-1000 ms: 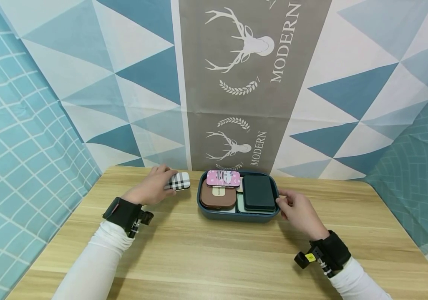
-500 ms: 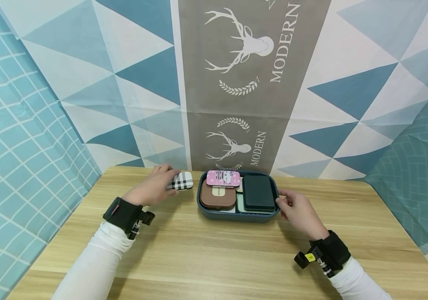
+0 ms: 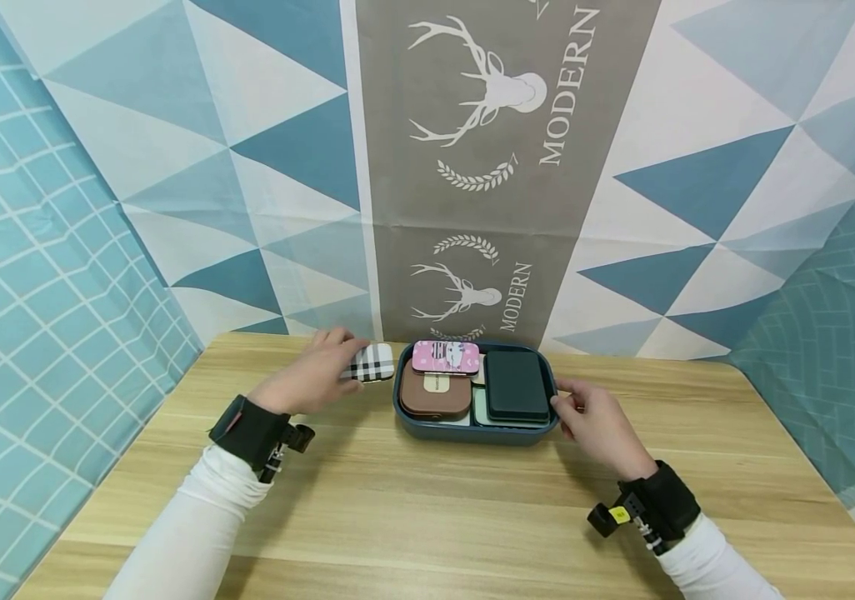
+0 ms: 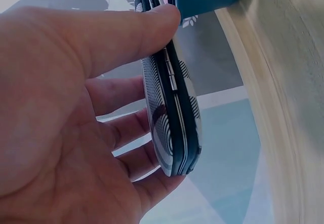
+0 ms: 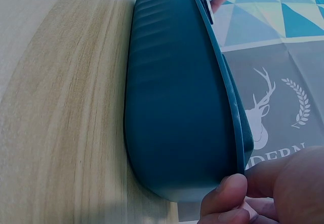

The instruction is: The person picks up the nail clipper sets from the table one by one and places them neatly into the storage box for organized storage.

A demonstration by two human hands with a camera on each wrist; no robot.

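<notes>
My left hand [image 3: 315,375] pinches a black-and-white plaid hinged case [image 3: 373,363], just left of the basket. In the left wrist view the thumb lies on the hinged edge of the plaid case [image 4: 174,107], with the fingers behind it. It is held up off the table. My right hand [image 3: 596,421] pinches the right end of a dark blue basket [image 3: 435,430]; the right wrist view shows thumb and fingers at the rim of the basket [image 5: 177,92]. Inside lie a brown case [image 3: 420,398], a pink cat-print case [image 3: 446,357] on it, and a dark green box [image 3: 517,385].
A pale green item [image 3: 482,408] shows partly beneath the dark green box. The basket stands near the back edge of a wooden table [image 3: 412,517]. Behind rises a patterned cloth wall [image 3: 517,208]; blue tile-print cloth [image 3: 37,292] hangs at the left.
My left hand has moved a little to the right with the plaid case, closer to the basket's left end. My right hand and the basket have stayed in place.
</notes>
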